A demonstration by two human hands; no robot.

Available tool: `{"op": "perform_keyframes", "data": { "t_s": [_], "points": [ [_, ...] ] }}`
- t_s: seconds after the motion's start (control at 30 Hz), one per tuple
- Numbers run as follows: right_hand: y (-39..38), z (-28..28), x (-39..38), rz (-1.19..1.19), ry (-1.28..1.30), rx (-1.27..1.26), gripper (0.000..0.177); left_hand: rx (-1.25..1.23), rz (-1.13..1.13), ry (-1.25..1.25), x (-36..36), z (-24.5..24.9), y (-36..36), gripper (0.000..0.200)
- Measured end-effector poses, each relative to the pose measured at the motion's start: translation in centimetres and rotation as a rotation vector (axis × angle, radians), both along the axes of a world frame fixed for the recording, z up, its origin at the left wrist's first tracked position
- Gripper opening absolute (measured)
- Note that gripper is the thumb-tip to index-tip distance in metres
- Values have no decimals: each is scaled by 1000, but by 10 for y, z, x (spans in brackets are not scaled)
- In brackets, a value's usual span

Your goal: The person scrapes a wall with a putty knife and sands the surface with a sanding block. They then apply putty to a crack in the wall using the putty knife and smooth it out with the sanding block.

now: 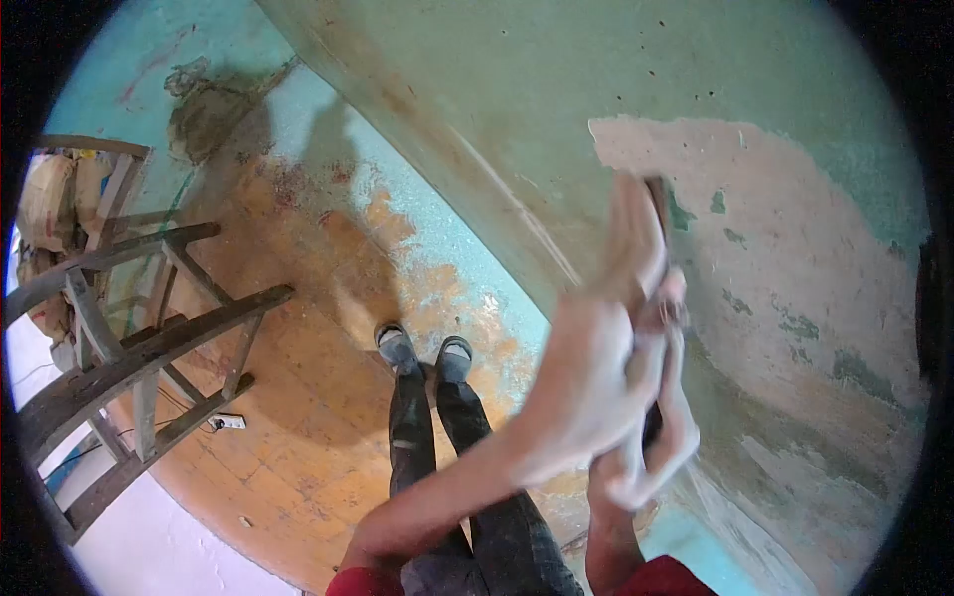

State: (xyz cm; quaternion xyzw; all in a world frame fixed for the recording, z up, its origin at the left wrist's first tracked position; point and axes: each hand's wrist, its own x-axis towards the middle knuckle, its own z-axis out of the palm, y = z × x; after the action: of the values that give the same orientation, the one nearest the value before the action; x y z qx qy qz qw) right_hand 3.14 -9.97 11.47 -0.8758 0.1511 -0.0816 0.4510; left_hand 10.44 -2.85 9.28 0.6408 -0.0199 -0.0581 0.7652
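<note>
My left hand reaches up from the lower left, its fingers stretched along a thin dark scraper and its thumb side near the handle. Seen nearly edge-on, the scraper stands against the wall, and much of it is hidden behind my fingers. Lower down, the fingers of my right hand are curled around the tool's lower part, close against my left hand. Both hands are slightly blurred. Behind them, the green painted wall has a large pale patch of bare plaster with green flecks left in it.
A wooden ladder stands at the left, with filled sacks behind it. A white power strip lies on the worn orange floor. My shoes are near the wall's foot. A rubble-like heap sits in the far corner.
</note>
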Motion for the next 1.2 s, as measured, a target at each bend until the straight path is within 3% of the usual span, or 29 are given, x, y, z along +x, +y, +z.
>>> {"op": "perform_keyframes", "data": {
  "t_s": [0.03, 0.07, 0.17, 0.2, 0.3, 0.33, 0.37, 0.47, 0.5, 0.57, 0.77, 0.83, 0.87, 0.9, 0.97, 1.07, 1.1, 1.17, 1.2],
  "points": [
    [0, -2, 9, 93, -42, -82, 54, -24, -3, 9, 0, 0, -2, 61],
    [4, 12, 12, 72, 167, 149, 55, 72, 16, -78, 8, -6, 7, 60],
    [-1, -14, -19, 142, -132, -349, 51, 24, -51, -9, 5, 2, 20, 60],
    [7, 25, -9, 0, 289, 238, 51, -2, -83, 16, 5, 4, 22, 59],
    [8, 5, -16, 130, 100, -27, 50, -84, -207, 113, -3, 5, 22, 57],
    [20, 0, -17, 51, 40, -49, 51, -42, -192, 5, -1, -3, 24, 56],
    [18, 0, -20, 47, 39, -42, 51, -35, -196, 4, -5, -7, 19, 56],
    [3, 15, -18, -52, 201, 276, 54, 195, 75, -255, -20, -13, -7, 56],
    [1, 12, -16, -55, 201, 272, 54, 190, 74, -254, -19, -12, -6, 56],
    [3, 2, -16, 31, 56, 17, 53, -5, -127, 37, -11, -7, 6, 58],
    [-7, -1, -21, -21, 97, 162, 52, 85, -11, -139, -29, -24, -17, 60],
    [-10, 1, -15, 80, 100, -2, 51, 62, -55, 8, -17, -8, -5, 59],
    [-8, -1, -6, 110, 56, 60, 52, 117, -34, 12, -9, -6, -1, 59],
    [-4, 0, -2, 40, 203, 202, 53, 65, 17, -20, -4, -14, -4, 59],
    [-11, -12, -20, 82, 40, 49, 51, 30, -125, 89, -17, -7, 0, 59],
    [-14, 9, -32, -51, 15, 197, 51, 6, -87, 38, -19, -6, -7, 59],
    [-25, 13, -30, 20, 34, 221, 53, -9, -72, 19, -21, -6, -12, 60],
    [-18, 5, -22, -22, 95, 160, 54, -36, -57, -26, -23, -6, -21, 62],
    [-13, 8, -17, 14, 120, 137, 51, 141, -63, -67, -18, -4, -10, 63]
  ]
}}
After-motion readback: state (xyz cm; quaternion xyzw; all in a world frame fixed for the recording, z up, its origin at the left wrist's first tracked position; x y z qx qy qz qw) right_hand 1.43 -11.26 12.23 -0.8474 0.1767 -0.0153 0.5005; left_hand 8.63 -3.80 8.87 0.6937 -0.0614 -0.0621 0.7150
